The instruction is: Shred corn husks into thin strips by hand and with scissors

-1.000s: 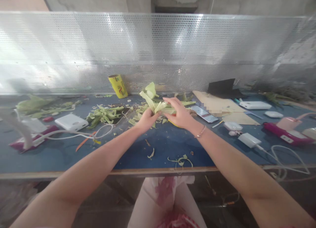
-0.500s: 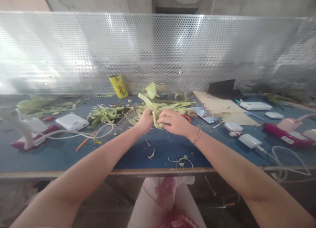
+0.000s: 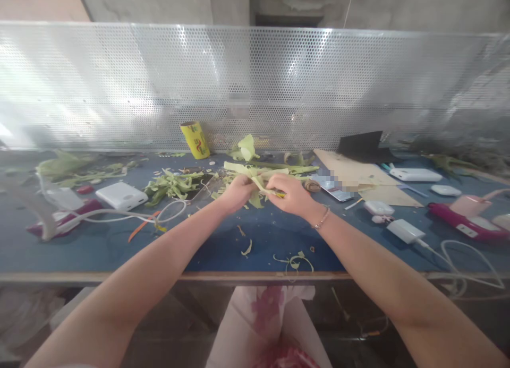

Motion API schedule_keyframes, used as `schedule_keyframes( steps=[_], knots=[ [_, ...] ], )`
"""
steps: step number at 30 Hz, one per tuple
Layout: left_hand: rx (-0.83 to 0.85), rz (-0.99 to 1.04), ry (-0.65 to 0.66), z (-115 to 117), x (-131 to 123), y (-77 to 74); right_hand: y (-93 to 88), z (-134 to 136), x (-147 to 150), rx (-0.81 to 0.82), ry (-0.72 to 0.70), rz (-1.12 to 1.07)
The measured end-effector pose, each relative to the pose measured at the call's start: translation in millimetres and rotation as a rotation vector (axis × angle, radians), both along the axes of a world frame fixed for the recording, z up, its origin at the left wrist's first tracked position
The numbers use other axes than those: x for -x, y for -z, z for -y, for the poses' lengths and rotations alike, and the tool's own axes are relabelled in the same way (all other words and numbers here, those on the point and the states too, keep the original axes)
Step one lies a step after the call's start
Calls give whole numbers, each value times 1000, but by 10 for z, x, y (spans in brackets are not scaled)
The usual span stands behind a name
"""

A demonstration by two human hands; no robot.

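Over the middle of the table, my left hand [image 3: 238, 193] is closed on a folded bundle of pale green leaf strips [image 3: 238, 169], which look like husk. My right hand [image 3: 290, 193] pinches a strip of the same leaf coming out of the bundle, just right of the left hand. The fingertips of both hands are partly hidden. Behind them lie more long green leaf pieces [image 3: 298, 168] and an upright pale leaf [image 3: 247, 147]. To the left is a heap of short green strips [image 3: 173, 184], beside a dark phone-like slab [image 3: 202, 186].
A yellow tube [image 3: 195, 140] stands before the perforated metal screen [image 3: 159, 81]. Left are a white power bank [image 3: 121, 196], cables and an orange strip [image 3: 143, 227]. Right are a phone [image 3: 332, 186], cardboard [image 3: 350, 169], a white charger [image 3: 405, 230] and a purple power strip [image 3: 464, 222].
My right hand has shifted a little right and now draws a strip sideways from the bundle. The leaf end that pointed up and left now lies flatter. The view has shifted slightly.
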State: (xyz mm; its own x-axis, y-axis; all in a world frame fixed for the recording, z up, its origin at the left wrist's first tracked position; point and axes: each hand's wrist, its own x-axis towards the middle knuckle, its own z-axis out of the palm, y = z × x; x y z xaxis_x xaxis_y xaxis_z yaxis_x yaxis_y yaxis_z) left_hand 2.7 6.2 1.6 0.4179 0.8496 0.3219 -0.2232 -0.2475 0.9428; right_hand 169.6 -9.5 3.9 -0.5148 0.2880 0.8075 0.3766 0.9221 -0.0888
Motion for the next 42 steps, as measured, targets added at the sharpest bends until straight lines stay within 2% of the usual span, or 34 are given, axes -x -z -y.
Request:
schedule_keyframes(
  steps=[4,6,8,14,18,21,25,27,30,32,35,42],
  knots=[
    [-36,-91,-198,-56,13,64,-24,-2,-30,-27,-4,-8],
    [-41,-140,-230,-46,1,79,-15,-9,-26,-17,-14,40],
    [-18,-117,-198,-20,-24,78,1,-15,-10,-5,-27,93],
    [189,142,-26,42,-46,11,26,0,40,15,-9,141],
    [202,205,46,45,-16,-7,43,15,60,2,35,186],
    [125,95,1,34,-23,24,47,27,63,25,73,215],
    [-82,-135,-178,6,-18,64,7,52,12,79,36,219],
    [-204,-299,-289,3,-3,65,-18,62,-16,91,3,124],
    [-390,-527,-391,23,1,60,-40,73,-19,125,97,-106],
    [-500,-632,-400,41,-15,65,-41,79,6,144,181,-181],
    [-604,-707,-385,59,-44,81,-26,82,51,145,222,-151],
    [-687,-645,-318,58,-32,101,35,53,132,111,249,-137]
  ],
)
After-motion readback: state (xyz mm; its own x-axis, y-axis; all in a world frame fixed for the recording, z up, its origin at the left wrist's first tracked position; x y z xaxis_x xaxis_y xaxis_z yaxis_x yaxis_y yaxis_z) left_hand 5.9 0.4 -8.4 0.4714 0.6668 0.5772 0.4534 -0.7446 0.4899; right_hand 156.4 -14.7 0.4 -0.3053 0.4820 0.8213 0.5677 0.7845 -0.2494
